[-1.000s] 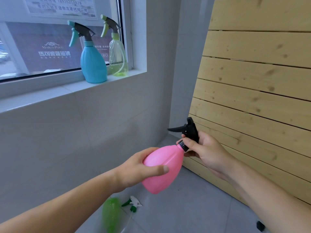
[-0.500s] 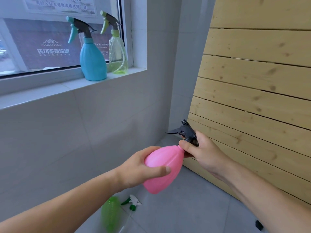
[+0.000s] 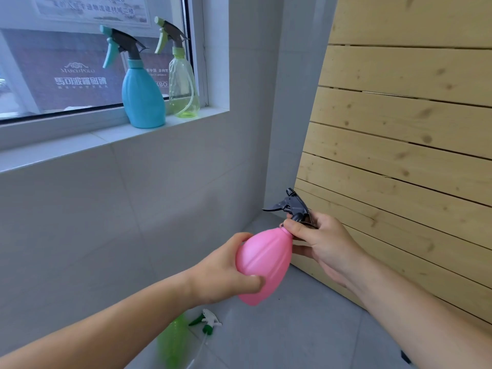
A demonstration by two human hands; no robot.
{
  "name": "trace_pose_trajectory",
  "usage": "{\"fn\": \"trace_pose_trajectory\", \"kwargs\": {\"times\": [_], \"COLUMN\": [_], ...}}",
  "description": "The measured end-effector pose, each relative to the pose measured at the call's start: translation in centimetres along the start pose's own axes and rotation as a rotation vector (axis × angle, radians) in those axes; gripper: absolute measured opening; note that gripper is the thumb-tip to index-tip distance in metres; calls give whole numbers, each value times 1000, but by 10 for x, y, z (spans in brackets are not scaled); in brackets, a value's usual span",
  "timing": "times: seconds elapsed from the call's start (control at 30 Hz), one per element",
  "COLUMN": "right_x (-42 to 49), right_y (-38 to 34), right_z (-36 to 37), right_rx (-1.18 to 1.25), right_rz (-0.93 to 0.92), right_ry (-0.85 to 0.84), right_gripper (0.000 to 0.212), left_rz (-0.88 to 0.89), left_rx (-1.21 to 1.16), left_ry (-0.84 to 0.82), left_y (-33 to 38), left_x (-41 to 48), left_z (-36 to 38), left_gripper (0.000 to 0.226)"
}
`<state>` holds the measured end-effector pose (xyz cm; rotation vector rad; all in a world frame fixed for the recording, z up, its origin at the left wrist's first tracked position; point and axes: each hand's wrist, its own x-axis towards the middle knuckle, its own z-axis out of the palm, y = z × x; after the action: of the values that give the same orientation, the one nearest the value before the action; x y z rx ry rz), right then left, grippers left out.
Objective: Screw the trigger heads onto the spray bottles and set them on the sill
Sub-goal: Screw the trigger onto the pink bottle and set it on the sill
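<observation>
My left hand (image 3: 223, 272) grips the body of a pink spray bottle (image 3: 263, 262), held tilted in mid-air. A dark grey trigger head (image 3: 292, 206) sits at the bottle's neck, and my right hand (image 3: 319, 241) pinches its collar with thumb and fingers. On the white sill (image 3: 80, 145) at the upper left stand a blue bottle (image 3: 142, 99) and a clear green bottle (image 3: 183, 86), both upright with trigger heads on. A green bottle (image 3: 174, 342) lies on the floor below my left arm, partly hidden, with a white and green trigger head (image 3: 207, 322) beside it.
A slatted wooden panel (image 3: 399, 129) leans against the wall on the right, close behind my right hand. Grey floor tiles (image 3: 292, 328) spread below. A small dark object (image 3: 404, 356) lies on the floor beside my right forearm.
My right hand has turned the trigger head on the pink bottle's neck, so its nozzle has swung round. My thumb now covers the collar. The left hand keeps its grip on the bottle.
</observation>
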<state>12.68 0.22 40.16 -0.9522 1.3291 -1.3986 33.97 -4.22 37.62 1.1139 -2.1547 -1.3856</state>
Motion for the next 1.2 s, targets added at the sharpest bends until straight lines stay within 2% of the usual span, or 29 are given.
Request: {"fn": "trace_pose_trajectory", "kwargs": {"times": [0.13, 0.2, 0.37, 0.53, 0.77, 0.9, 1.0, 1.1, 1.2], "right_x": [2, 2, 3, 5, 7, 7, 8, 8, 9], "right_y": [1, 0, -1, 2, 3, 3, 0, -1, -1], "right_z": [2, 2, 3, 0, -5, -4, -4, -4, -4], "right_rx": [106, 156, 151, 148, 220, 254, 245, 268, 279], "right_rz": [85, 110, 87, 86, 108, 93, 65, 56, 44], "right_ry": [41, 35, 40, 70, 87, 58, 36, 30, 58], "right_gripper": [13, 9, 9, 7, 6, 8, 8, 7, 6], "left_rz": [34, 51, 0, -126, -336, -351, -330, -250, -186], "left_rx": [169, 184, -73, -387, -658, -714, -872, -852, -846], "left_ry": [144, 182, 133, 45, 50, -27, -85, 27, 93], "left_y": [1, 1, -3, -1, -1, -2, -1, 1, -2], "left_x": [3, 4, 2, -1, 6, 0, -1, 2, 8], "left_z": [0, 1, 3, 4, 2, 4, 5, 6, 7], "left_gripper": [100, 96, 93, 75, 89, 88, 101, 103, 86]}}
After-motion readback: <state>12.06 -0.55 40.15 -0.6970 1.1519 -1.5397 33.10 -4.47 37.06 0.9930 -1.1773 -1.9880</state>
